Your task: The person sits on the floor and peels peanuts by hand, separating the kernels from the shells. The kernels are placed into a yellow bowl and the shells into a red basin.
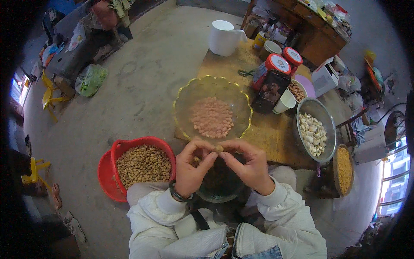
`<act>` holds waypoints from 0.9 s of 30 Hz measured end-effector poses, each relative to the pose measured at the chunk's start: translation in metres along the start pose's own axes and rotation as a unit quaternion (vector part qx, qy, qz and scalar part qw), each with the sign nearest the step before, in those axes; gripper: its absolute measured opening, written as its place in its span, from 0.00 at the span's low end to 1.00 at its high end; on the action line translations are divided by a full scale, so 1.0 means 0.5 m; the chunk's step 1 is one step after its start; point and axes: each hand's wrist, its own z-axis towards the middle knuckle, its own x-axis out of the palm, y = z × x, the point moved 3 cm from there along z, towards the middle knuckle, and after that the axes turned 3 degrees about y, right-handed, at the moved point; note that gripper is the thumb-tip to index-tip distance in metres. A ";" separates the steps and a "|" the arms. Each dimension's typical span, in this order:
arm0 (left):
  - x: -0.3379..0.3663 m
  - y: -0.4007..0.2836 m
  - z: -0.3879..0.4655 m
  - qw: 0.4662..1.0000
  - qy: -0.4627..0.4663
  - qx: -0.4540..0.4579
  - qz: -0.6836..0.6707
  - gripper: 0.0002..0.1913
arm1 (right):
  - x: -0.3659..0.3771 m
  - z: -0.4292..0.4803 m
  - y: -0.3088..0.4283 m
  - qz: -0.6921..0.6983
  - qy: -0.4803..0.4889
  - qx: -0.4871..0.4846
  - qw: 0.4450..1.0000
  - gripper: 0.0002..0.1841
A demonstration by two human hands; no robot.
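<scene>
Between the fingertips of both hands I pinch a peanut in its shell (pixel 219 149). My left hand (pixel 198 165) grips it from the left, with more unshelled peanuts (pixel 195 160) tucked in its curled fingers. My right hand (pixel 249 163) grips it from the right. Just beyond my fingers stands a clear scalloped bowl with a yellow rim (pixel 179 113), holding pink shelled peanuts (pixel 212 117). Under my hands, between my knees, is a dark container (pixel 223 196); its contents are hard to make out. Left of my knee, a red basket (pixel 142 141) is full of unshelled peanuts (pixel 144 165).
A wooden table (pixel 271 139) carries a white jug (pixel 223 38), red-lidded jars (pixel 278 64), a phone (pixel 271 90) with a lit screen, a paper cup (pixel 285 102) and a metal bowl (pixel 330 121) of garlic cloves. A yellow-grain basket (pixel 343 170) stands right; a bag of greens (pixel 91 80) lies left.
</scene>
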 end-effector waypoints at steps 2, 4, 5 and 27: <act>0.000 -0.001 0.001 1.000 -0.007 -0.007 0.016 0.07 | -0.001 0.002 0.001 -0.009 0.004 0.006 1.000 0.13; -0.003 -0.005 0.001 0.999 0.002 -0.026 0.031 0.07 | -0.004 0.007 0.004 -0.027 0.009 -0.005 1.000 0.13; -0.004 -0.006 0.001 0.999 0.006 -0.035 0.039 0.07 | -0.005 0.008 0.004 -0.037 0.011 -0.004 0.999 0.13; -0.003 0.022 0.005 0.990 0.069 -0.096 -0.071 0.07 | -0.002 0.009 -0.028 0.020 0.100 0.062 0.993 0.08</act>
